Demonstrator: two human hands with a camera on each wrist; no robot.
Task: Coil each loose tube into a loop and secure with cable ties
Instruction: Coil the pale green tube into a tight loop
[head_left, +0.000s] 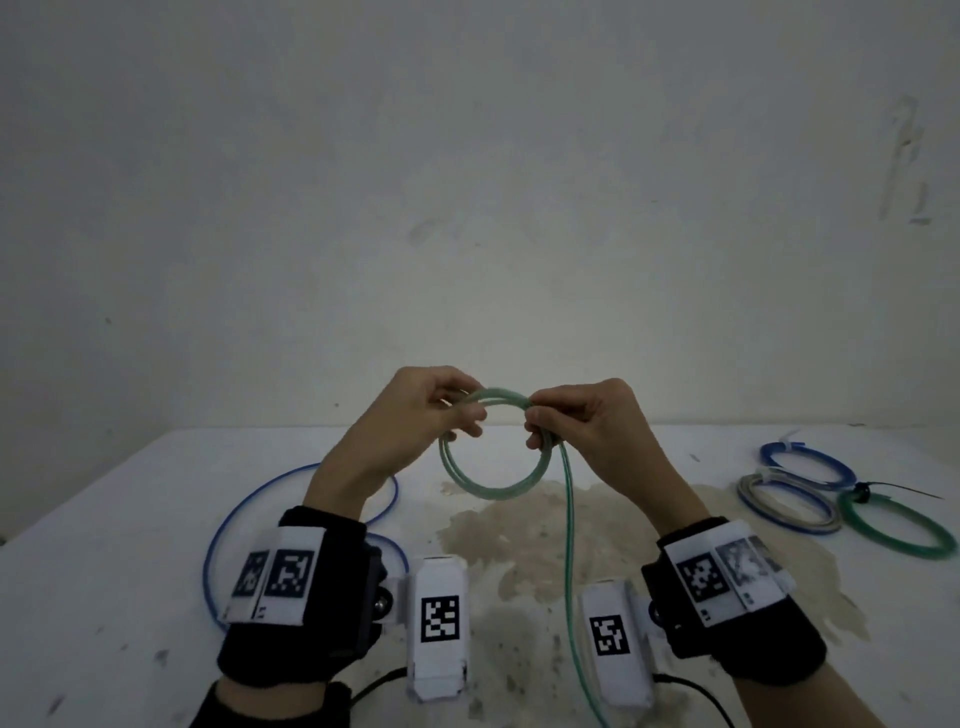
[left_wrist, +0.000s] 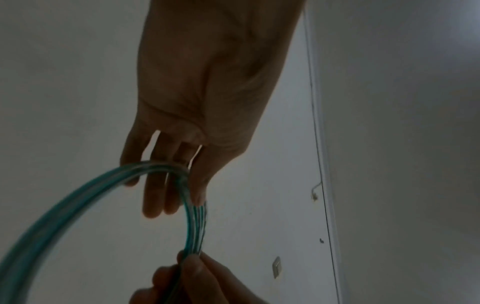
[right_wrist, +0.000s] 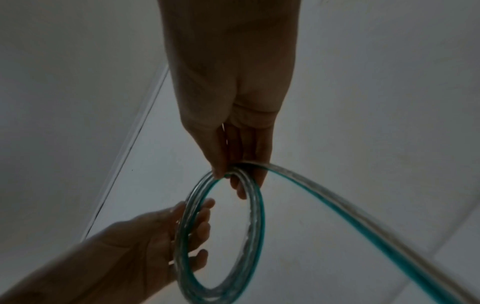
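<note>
1. Centre of the head view: both hands were up above the tabletop (head_left: 130, 519), sharing one green tube (head_left: 493, 486) already wound into a double ring.
2. The left hand (head_left: 415, 415) gripped the ring's upper left arc, fingers curled over the strands; the left wrist view showed those fingers hooked through the loop.
3. The right hand (head_left: 582, 421) pinched the upper right arc, thumb and fingertips pressed on the strands where they crossed.
4. The key relation: the loose tail (head_left: 569, 571) dropped straight down from the right hand's pinch toward the lower edge of the frame, so the right hand sat nearer the uncoiled length, and I judged it would feed the next turn.
5. The tail's end was cut off at the bottom edge; how much remained could not be told.
6. At lower left a blue tube (head_left: 218, 525) lay loose, partly hidden behind the left wrist.
7. At right lay three finished coils (head_left: 789, 501); their ties were small and hard to make out.
</note>
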